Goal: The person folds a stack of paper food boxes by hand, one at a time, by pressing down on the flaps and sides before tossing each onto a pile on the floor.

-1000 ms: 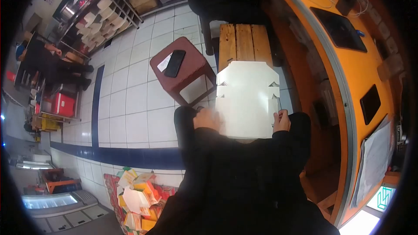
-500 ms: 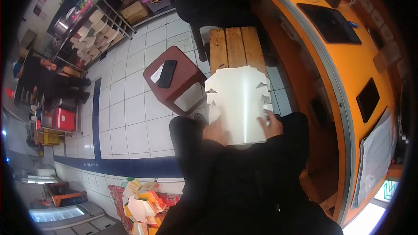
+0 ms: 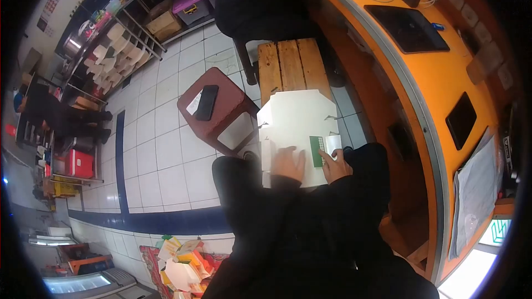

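Observation:
A white card sheet point(image 3: 299, 113) with notched side edges lies over the near end of a wooden bench point(image 3: 291, 63). My left hand point(image 3: 288, 165) rests on the sheet with its fingers apart. On the right side a flap is folded inward, showing a green printed side point(image 3: 318, 151). My right hand point(image 3: 334, 166) is at this flap, its fingers bent against the flap's edge.
A maroon stool point(image 3: 219, 113) with a black phone point(image 3: 206, 103) stands left of the bench. An orange counter point(image 3: 413, 72) with a tablet point(image 3: 407, 29) runs along the right. A person in black point(image 3: 260, 8) sits beyond the bench. Folded boxes point(image 3: 185, 268) lie at lower left.
The right flap has been folded inward and its green side now shows. My left hand has moved right onto the sheet, and my right hand has shifted slightly left. The whole view has shifted a little.

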Tool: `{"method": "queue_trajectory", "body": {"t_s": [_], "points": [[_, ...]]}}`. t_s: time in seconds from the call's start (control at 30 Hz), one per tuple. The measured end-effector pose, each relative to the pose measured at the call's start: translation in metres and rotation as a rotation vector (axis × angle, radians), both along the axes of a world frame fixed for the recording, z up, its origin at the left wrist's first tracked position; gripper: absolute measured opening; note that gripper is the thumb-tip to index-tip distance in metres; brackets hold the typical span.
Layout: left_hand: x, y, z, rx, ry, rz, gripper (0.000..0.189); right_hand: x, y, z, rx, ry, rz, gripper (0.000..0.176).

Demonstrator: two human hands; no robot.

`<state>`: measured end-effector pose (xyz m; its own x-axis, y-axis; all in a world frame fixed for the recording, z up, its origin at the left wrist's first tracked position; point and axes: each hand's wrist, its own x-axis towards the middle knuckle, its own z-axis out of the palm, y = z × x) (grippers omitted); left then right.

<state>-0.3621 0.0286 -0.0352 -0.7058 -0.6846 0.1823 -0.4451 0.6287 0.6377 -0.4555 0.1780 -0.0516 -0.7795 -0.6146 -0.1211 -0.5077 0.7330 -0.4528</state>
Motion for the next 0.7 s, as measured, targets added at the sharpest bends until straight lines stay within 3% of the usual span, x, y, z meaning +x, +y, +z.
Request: {"method": "queue_trajectory", "body": {"t_s": [0.07,0.13,0.17,0.2,0.23,0.27,0.3,0.33,0.4,0.47,0.53,0.6,0.7], "points": [[-0.025,0.005,-0.045,0.433,-0.051,-0.055,0.042,-0.001,0.002,0.001,0.007,0.024,0.009,0.045],[-0.041,0.000,-0.091,0.788,-0.101,-0.186,0.035,-0.003,0.006,-0.009,-0.109,0.006,-0.033,0.046],[-0.046,0.000,-0.096,0.785,-0.087,-0.192,0.035,-0.003,0.010,-0.005,-0.203,0.025,-0.033,0.054],[-0.047,0.000,-0.100,0.958,-0.019,-0.138,0.032,-0.004,0.015,-0.007,-0.203,0.035,-0.033,0.054],[-0.047,-0.001,-0.097,1.129,0.045,-0.081,0.028,-0.006,0.021,-0.016,-0.396,-0.013,-0.147,0.059],[-0.047,-0.002,-0.094,1.129,0.045,-0.081,0.028,-0.006,0.028,-0.026,-0.588,-0.067,-0.260,0.064],[-0.045,-0.002,-0.081,1.181,0.085,-0.045,0.028,-0.006,0.037,-0.044,-0.683,-0.380,-0.367,0.069],[-0.044,-0.002,-0.078,1.233,0.125,-0.008,0.028,0.000,0.040,-0.042,-0.680,-0.386,-0.369,0.069],[-0.045,-0.002,-0.080,1.287,0.161,-0.003,0.027,0.013,0.045,-0.038,-0.958,-0.766,-0.431,0.055],[-0.046,0.002,-0.087,1.342,0.202,-0.004,0.026,0.020,0.039,-0.032,-0.923,-0.640,-0.411,0.046],[-0.045,0.004,-0.095,1.197,0.233,-0.152,0.027,0.024,0.028,-0.016,-0.890,-0.512,-0.385,0.037],[-0.044,0.010,-0.097,1.120,0.241,-0.211,0.027,0.028,0.018,0.007,-0.707,-0.229,-0.215,0.020],[-0.040,0.020,-0.086,1.074,0.230,-0.229,0.029,0.029,0.012,0.004,-0.652,-0.107,-0.213,0.018]]}}
